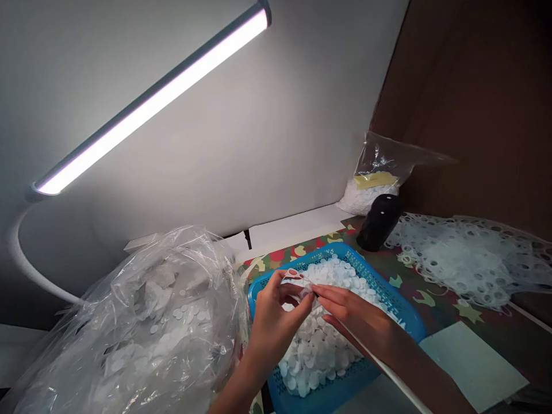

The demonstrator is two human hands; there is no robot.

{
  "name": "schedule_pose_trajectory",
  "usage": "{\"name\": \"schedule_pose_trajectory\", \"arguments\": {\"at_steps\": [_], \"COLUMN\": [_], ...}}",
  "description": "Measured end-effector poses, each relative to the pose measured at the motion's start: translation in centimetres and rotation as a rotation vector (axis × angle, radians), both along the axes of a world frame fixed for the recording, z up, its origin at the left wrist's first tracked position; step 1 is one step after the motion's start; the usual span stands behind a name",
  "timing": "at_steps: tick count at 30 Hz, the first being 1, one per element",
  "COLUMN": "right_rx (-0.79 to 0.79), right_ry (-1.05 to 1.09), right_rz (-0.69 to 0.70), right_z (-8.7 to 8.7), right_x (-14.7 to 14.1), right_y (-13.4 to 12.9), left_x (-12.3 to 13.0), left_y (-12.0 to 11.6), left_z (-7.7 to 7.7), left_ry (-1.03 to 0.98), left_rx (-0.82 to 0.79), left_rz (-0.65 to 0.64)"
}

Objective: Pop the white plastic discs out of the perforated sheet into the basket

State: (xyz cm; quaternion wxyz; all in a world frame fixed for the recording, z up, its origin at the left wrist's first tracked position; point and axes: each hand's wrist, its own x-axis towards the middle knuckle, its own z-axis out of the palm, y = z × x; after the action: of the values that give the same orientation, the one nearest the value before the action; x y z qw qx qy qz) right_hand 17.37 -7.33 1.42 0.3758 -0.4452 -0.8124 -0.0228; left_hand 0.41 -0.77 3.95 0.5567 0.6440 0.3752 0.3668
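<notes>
Both hands meet above a blue plastic basket (264,282) heaped with small white discs (317,356). My left hand (278,313) is closed, thumb toward the fingers, on a thin pale strip with round holes (294,275). From the right, my right hand (345,307) pinches at the same strip, its fingertips touching those of the left. Just what lies between the fingertips is too small to make out. A long white edge (383,368) runs below the right forearm toward the bottom; whether it belongs to the strip I cannot tell.
Left of the basket lies a large clear plastic bag (172,328) with white discs inside. A lit tube lamp (159,103) hangs above. To the right are a black cylinder (379,223), a pile of hole-punched sheets (466,259), a pale square sheet (474,365) and another filled bag (366,192).
</notes>
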Motion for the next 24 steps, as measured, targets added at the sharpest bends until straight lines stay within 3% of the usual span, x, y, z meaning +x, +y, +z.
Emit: {"name": "schedule_pose_trajectory", "arguments": {"at_steps": [7,16,18,22,24], "right_rx": [-0.086,0.016,0.052,0.126,0.105], "right_ry": [0.057,0.120,0.154,0.349,0.442], "right_rz": [-0.005,-0.009,-0.083,-0.358,-0.415], "right_z": [-1.0,-0.5,-0.3,0.4,1.0], "right_x": [-0.3,-0.4,-0.1,1.1,1.7], "right_y": [0.0,-0.2,-0.3,-0.6,-0.9], "left_x": [0.3,0.4,0.5,0.3,0.2], "left_y": [-0.1,-0.6,-0.7,-0.6,-0.4], "left_z": [-0.3,0.0,0.0,-0.2,-0.2], "left_ry": [0.049,0.071,0.074,0.070,0.041], "left_rx": [0.137,0.151,0.134,0.090,0.055], "left_rz": [-0.011,-0.038,-0.035,-0.038,-0.040]}}
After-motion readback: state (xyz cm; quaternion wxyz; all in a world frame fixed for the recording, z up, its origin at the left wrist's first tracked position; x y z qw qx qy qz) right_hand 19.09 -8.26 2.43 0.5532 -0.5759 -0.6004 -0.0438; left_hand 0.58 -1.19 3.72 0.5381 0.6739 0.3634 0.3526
